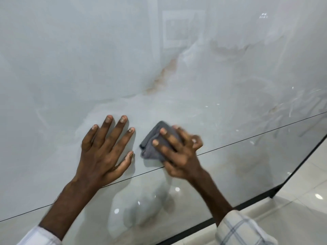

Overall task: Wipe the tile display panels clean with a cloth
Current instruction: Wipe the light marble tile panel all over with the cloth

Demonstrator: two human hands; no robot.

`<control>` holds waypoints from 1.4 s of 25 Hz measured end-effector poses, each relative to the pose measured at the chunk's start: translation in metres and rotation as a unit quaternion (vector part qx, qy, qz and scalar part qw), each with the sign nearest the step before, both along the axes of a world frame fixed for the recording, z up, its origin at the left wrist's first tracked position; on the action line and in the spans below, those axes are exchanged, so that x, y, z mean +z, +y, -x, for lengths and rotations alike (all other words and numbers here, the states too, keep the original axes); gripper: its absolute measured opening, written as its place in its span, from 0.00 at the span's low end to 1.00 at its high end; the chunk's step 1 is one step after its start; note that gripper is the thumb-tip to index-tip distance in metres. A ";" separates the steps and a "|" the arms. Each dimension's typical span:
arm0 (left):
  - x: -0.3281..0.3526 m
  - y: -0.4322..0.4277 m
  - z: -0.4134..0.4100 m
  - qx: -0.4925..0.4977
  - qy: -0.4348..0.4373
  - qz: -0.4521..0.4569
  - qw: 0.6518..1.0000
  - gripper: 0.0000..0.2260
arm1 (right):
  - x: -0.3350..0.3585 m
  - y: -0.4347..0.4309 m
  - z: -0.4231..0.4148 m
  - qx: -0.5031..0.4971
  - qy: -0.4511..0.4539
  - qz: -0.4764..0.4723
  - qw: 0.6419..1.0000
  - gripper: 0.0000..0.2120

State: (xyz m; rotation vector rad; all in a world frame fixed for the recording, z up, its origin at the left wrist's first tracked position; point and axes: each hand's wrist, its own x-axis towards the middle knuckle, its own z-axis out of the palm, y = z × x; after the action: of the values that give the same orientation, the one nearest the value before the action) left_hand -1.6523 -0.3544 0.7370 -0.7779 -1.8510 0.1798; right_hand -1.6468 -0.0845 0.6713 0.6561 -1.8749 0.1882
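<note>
At the lower right lies a glossy cream floor [300, 218] of large tiles, with bright spots of light reflected on it

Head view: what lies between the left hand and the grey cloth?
Only bare tile panel separates the left hand and grey cloth, per the head view.
</note>
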 end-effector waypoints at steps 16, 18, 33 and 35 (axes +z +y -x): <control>-0.003 0.006 0.007 -0.032 0.026 -0.042 0.998 0.26 | 0.134 -0.007 -0.008 0.013 -0.016 0.451 0.892 0.35; -0.004 0.006 0.007 -0.032 0.027 -0.045 0.998 0.26 | 0.153 -0.009 -0.007 -0.002 -0.021 0.490 0.872 0.37; -0.007 0.013 0.010 -0.026 0.056 -0.079 0.995 0.25 | 0.143 -0.057 -0.016 0.060 -0.082 0.457 0.884 0.33; -0.009 0.012 0.010 -0.026 0.054 -0.074 0.995 0.25 | 0.135 -0.059 -0.003 -0.059 -0.022 0.362 0.930 0.32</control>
State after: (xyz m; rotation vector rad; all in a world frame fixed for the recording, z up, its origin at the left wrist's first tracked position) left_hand -1.6623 -0.3426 0.7281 -0.6995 -1.7179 0.0494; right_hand -1.6439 -0.1435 0.8064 0.0288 -1.7082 0.7752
